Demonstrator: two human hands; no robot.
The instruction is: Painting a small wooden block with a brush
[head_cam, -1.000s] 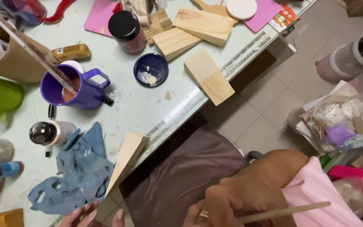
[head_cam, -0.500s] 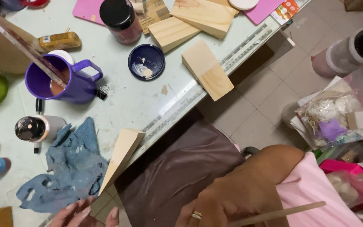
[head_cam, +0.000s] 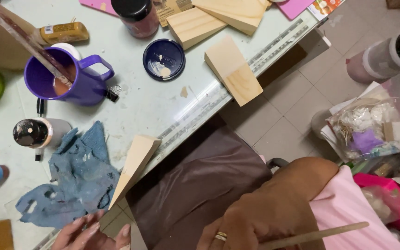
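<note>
My left hand [head_cam: 91, 234], fingers pressed together, steadies 1 wooden wedge [head_cam: 133, 166]; my right hand [head_cam: 244, 227] pinches a wooden stick [head_cam: 313, 235].

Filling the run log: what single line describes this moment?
left hand: touching pale wooden wedge block | right hand: holding thin wooden stick

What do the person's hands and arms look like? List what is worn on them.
Both hands are bare, with no gloves. The right hand wears a gold-coloured ring on one finger, and a pink sleeve covers the arm above it. The left hand shows only fingers at the frame's lower edge, with no ring or sleeve visible.
</note>
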